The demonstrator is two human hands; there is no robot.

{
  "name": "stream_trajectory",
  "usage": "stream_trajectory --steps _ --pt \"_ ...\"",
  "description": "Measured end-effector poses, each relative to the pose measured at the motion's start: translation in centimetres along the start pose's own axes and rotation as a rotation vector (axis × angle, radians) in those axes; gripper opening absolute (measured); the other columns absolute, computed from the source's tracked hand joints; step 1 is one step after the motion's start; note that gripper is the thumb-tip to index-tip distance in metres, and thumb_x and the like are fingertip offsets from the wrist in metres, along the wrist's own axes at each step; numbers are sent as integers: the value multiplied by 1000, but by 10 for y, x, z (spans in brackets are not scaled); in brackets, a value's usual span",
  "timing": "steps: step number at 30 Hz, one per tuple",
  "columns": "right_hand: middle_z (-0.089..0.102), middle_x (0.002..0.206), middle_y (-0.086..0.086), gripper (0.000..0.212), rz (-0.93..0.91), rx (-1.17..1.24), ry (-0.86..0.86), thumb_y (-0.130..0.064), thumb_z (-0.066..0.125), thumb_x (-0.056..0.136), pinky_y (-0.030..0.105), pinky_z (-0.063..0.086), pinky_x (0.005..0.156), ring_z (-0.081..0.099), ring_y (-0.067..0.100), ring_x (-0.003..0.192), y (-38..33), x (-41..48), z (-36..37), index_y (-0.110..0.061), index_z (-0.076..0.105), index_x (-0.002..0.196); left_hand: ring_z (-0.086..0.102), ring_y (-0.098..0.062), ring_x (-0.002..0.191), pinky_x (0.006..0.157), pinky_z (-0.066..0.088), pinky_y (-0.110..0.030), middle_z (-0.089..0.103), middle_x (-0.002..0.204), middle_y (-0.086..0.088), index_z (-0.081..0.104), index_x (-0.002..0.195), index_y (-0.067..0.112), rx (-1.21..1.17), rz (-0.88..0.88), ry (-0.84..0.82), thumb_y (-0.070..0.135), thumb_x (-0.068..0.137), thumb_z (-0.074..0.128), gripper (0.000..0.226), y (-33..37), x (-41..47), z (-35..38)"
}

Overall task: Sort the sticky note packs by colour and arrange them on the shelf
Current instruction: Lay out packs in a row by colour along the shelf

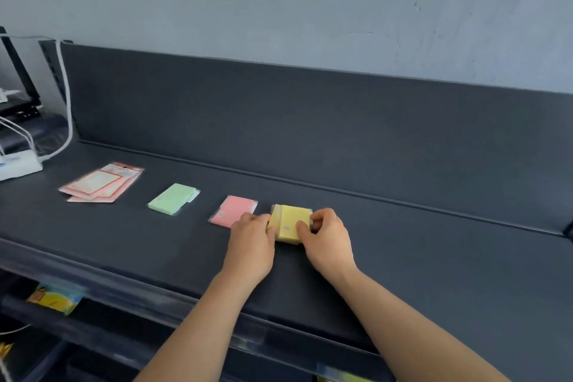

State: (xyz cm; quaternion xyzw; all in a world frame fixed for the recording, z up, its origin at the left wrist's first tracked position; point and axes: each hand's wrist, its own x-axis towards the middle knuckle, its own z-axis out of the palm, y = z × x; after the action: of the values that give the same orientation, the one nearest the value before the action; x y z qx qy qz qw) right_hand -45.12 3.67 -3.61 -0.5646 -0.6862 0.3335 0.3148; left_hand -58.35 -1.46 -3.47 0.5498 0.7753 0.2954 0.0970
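Far to the left of the grip lie some flat pink-edged packs [100, 182], then a green pack [172, 198], then a pink pack [233, 210] just beside the left hand [252, 236], each colour in its own spot on the dark shelf [403, 257] so the colours stay apart. The left hand and the right hand [325, 236] pinch the yellow pack [291, 222] from both sides, fingers curled on its edges, and it sits on the shelf between them. I think both hands squeeze it to set it straight at the end of the row

Dark shelf [403, 242]: green pack [172, 197], pink pack [232, 209], yellow pack [290, 220]
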Motion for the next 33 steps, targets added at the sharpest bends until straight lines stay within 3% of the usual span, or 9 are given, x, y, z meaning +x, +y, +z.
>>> stream_trajectory --steps 2,5,9,12,15,19,25,33 --pt "58 103 -3 27 13 25 -22 -35 61 89 30 49 81 57 15 93 -4 -1 -3 -19 51 108 53 -30 98 84 44 -36 53 105 -11 60 102 7 -7 19 -17 13 99 41 21 0 -3 -3" --pt "59 107 -1 18 -1 30 34 -31 58 92 25 47 78 57 12 90 -6 -5 -14 -20 54 106 54 -29 102 87 43 -35 54 114 -13 58 117 3 -52 35 -3 8 101 37 27 0 -7 -14" --pt "57 122 -2 30 -69 -145 79 -30 50 97 21 41 87 56 12 102 1 -22 -43 -18 56 123 53 -25 112 92 43 -35 56 126 -9 56 130 8 -100 158 106 19 101 40 34 16 -14 -23" --pt "51 136 -3 40 -111 -311 127 -33 47 98 27 42 96 56 16 110 8 -37 -73 -16 50 135 53 -26 113 93 42 -37 59 126 -6 58 129 12 -97 303 118 23 100 43 35 47 -24 -20" --pt "48 143 -1 44 -129 -493 200 -32 46 99 27 29 109 44 18 130 21 -52 -109 -14 46 140 53 -23 112 92 41 -34 61 124 -1 59 129 14 -137 397 88 28 99 46 35 81 -34 -9" --pt "48 144 0 45 -115 -660 266 -30 46 100 25 13 116 42 17 132 50 -72 -155 -12 45 140 51 -21 114 92 42 -33 61 128 2 58 131 17 -128 496 8 31 99 46 37 120 -48 14" --pt "45 146 -1 46 -19 -703 295 -32 44 100 28 9 119 39 13 135 106 -100 -219 -13 43 141 48 -17 123 98 41 -32 57 134 5 52 137 20 -132 589 -119 34 100 43 41 189 -78 59" --pt "48 144 -1 45 65 -746 290 -33 44 100 29 9 119 42 14 133 191 -125 -341 -13 46 140 49 -18 117 93 42 -31 57 129 5 51 137 21 -109 596 -238 37 100 42 41 303 -126 141"
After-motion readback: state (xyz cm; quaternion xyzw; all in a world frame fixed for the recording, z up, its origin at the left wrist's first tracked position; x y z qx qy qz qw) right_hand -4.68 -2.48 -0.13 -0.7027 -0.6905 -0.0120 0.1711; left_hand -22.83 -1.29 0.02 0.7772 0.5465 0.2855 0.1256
